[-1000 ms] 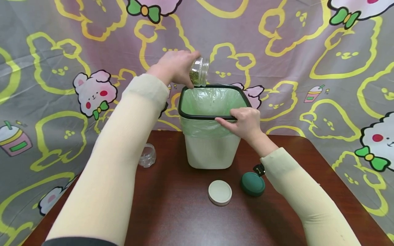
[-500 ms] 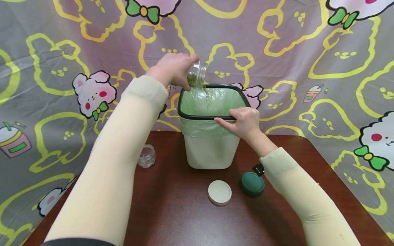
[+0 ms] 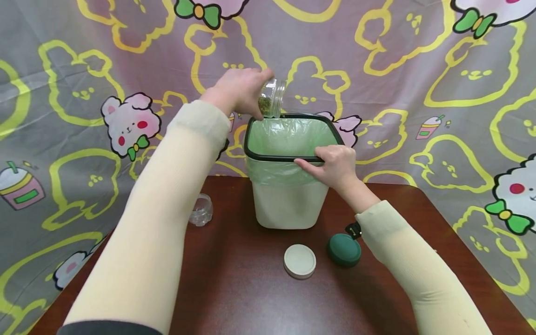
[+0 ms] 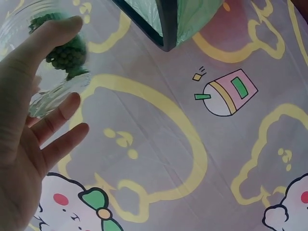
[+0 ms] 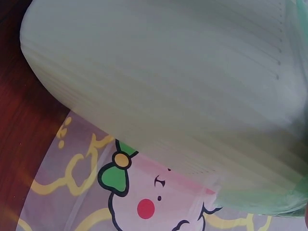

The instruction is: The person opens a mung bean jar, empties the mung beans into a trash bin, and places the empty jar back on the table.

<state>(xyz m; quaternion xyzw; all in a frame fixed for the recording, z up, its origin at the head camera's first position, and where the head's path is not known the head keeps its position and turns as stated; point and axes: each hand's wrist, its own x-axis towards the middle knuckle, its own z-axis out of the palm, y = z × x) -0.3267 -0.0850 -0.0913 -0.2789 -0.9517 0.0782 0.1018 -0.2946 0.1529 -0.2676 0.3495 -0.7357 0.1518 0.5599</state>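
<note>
My left hand [image 3: 243, 90] grips a clear jar [image 3: 277, 97] tipped on its side, its mouth facing right over the bin's back left rim. Small green beans [image 4: 67, 54] lie in the jar, seen in the left wrist view. A white trash bin [image 3: 289, 204] with a black rim and a pale green liner bag [image 3: 289, 135] stands on the table. With thumb outside and fingers curled over the front rim, my right hand [image 3: 335, 165] holds the bin. In the right wrist view the bin's wall [image 5: 154, 86] fills most of the picture.
A second clear jar [image 3: 202, 211] stands on the dark wooden table [image 3: 234, 288], left of the bin. In front lie a cream lid [image 3: 299, 261] and a dark green lid [image 3: 344, 250]. A patterned cloth [image 3: 385, 93] hangs behind.
Half a second ago the jar dipped slightly lower and beans fell from it into the bin. Now it is raised a little and no falling beans show. The right hand keeps its hold.
</note>
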